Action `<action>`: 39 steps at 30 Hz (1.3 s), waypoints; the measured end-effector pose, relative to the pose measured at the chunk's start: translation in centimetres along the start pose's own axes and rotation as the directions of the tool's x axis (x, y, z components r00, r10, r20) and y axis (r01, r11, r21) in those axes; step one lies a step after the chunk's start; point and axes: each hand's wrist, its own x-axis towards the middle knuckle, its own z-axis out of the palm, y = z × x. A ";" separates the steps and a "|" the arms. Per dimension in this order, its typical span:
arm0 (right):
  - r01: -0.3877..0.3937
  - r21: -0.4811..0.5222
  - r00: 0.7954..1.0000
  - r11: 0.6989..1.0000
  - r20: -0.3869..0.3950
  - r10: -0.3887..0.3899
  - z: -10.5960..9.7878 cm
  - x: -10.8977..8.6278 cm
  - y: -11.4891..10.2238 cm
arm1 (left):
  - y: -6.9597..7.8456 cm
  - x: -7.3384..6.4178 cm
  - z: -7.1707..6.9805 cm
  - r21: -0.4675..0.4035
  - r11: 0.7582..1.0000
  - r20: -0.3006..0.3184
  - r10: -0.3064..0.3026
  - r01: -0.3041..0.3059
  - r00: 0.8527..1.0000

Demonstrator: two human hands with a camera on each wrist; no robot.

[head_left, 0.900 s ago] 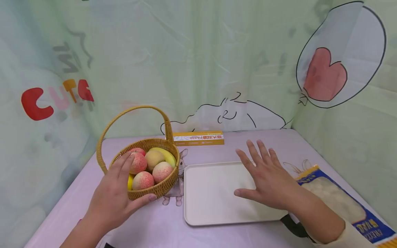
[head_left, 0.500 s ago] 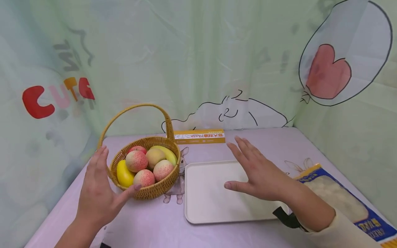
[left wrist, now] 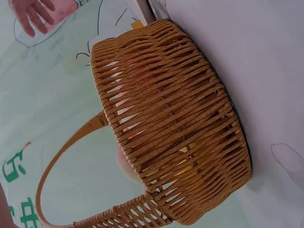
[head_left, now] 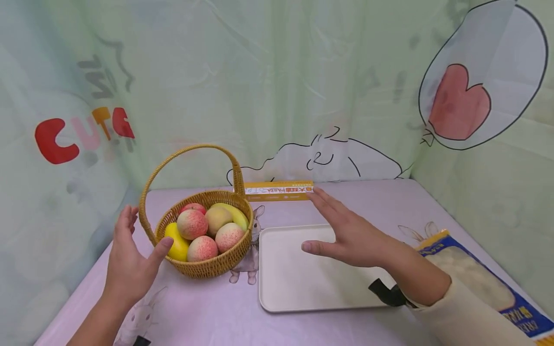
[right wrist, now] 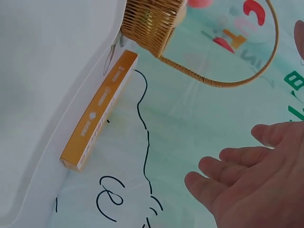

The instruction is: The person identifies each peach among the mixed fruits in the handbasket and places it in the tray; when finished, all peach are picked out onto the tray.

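A wicker basket (head_left: 207, 269) with a tall arched handle stands at the left of the table. In it lie several peaches (head_left: 192, 224), a yellow fruit (head_left: 176, 242) and a banana (head_left: 238, 216). My left hand (head_left: 132, 264) hovers just left of the basket, fingers extended and thumb apart, holding nothing. In the left wrist view the woven side of the basket (left wrist: 166, 118) fills the middle. Over the white tray (head_left: 298, 274) my right hand (head_left: 346, 235) is raised with straight fingers, also holding nothing; the right wrist view shows its fingers (right wrist: 232, 166) spread.
A yellow pasta box (head_left: 279, 191) lies at the back of the table by the curtain. On the right is a blue and yellow bag (head_left: 472, 278) of pale round food. Printed curtains (head_left: 277, 86) enclose the table (head_left: 207, 312) at the back and sides.
My left hand has moved left, from over the basket's near side to beside it. The right hand has drifted left over the tray and turned more side-on. Basket and tray stay put.
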 end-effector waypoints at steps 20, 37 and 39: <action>-0.046 0.348 0.984 0.936 0.178 -0.018 0.2 6.4 -1.4 | -2.6 2.9 -0.4 -0.366 0.885 0.246 -0.208 0.289 0.947; -0.055 0.407 0.961 0.912 0.270 -0.063 1.4 11.6 -4.0 | -5.0 3.8 0.4 -0.661 0.686 0.329 -0.099 0.304 0.939; -0.058 0.422 0.958 0.905 0.278 -0.068 1.6 12.0 -4.0 | -5.0 3.9 0.8 -0.683 0.660 0.338 -0.093 0.312 0.936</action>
